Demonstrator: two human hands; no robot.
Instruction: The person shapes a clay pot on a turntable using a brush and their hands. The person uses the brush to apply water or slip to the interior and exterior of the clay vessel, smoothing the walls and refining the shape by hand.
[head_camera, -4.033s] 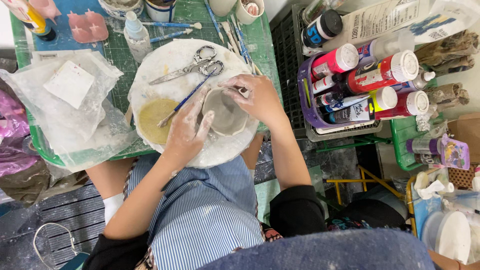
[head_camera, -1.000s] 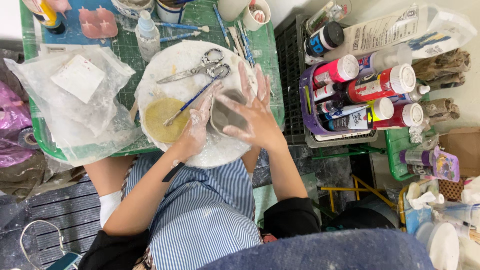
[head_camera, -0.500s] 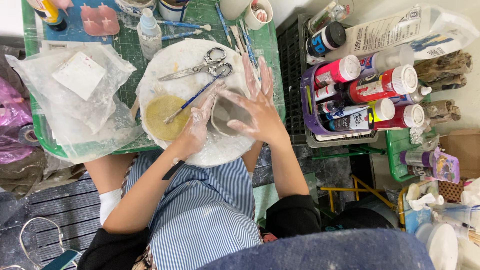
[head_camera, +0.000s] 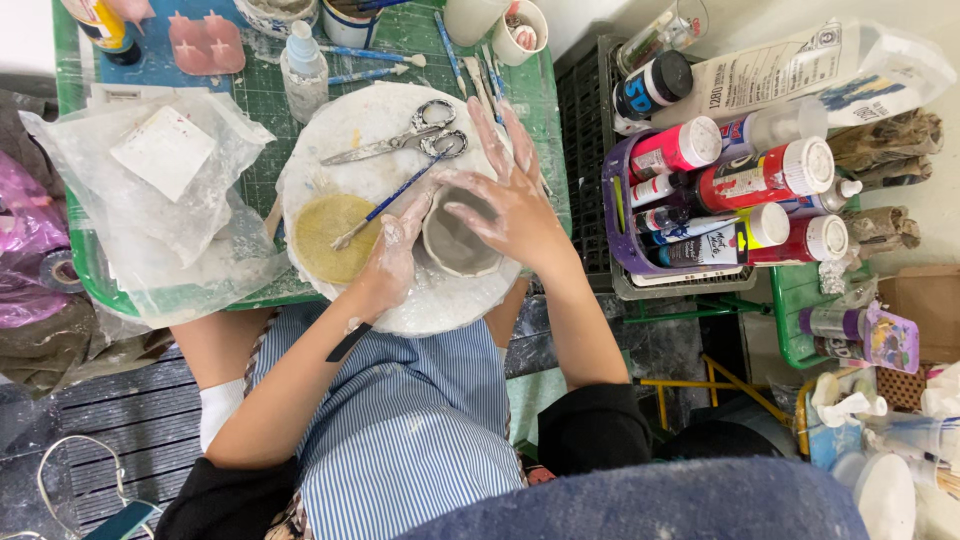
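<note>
My left hand is cupped against the left wall of the small grey clay cup, fingers curled and pressed onto the clay, slick with pale slip. My right hand lies over the cup's far and right side, its grip spread wide: the thumb hooks down at the rim while the other fingers fan out past it toward the far edge of the round white board. Neither hand is closed around the cup; both press on it from opposite sides.

The cup stands upright on that board, right of its middle, and the board rests on the green cutting mat that covers the surface in front of my lap. Just left of the cup lies a yellow sponge, with a blue-handled brush slanting across it toward the scissors at the board's far side.

Four seconds ago my right hand was curled tighter over the cup's rim with the fingers tucked in, and the cup's open mouth showed more plainly. By one second ago the fingers had fanned out, and they have stayed so since; my left hand has kept its place on the near-left wall. The cup, sponge, brush and scissors lie where they did.

To the right, well apart, a purple basket holds paint bottles.
</note>
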